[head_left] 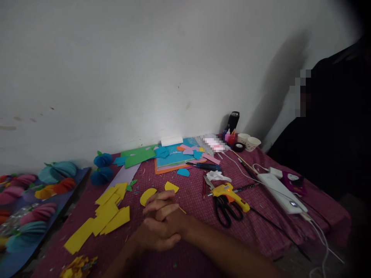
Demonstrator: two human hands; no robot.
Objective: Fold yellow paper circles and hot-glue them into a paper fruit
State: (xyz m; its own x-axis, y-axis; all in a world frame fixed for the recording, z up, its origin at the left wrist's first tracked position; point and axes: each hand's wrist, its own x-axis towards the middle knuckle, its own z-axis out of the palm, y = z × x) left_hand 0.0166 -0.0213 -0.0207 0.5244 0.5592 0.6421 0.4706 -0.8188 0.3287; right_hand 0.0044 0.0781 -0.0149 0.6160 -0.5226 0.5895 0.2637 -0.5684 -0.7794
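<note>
My left hand (155, 233) and my right hand (174, 222) are clasped over the front middle of the table, fingers interlaced and closed around each other. No object shows in either one; the space between the palms is hidden. Just beyond the fingers lie a yellow paper half-round (147, 196) and a smaller yellow paper piece (171, 187), the first partly close to the knuckles. Left of my hands several yellow paper rectangles (106, 218) overlap in a loose pile. To the right, a yellow glue gun (228, 192) rests by black-handled scissors (223, 212).
Coloured paper sheets (140, 157) lie by the wall. Blue paper balls (101, 175) and a board with paper pumpkins (58, 172) stand left. A white power bank (279, 193) with cables, paper cups (252, 143) and a black flask (233, 121) are right, beside a person in black (324, 127).
</note>
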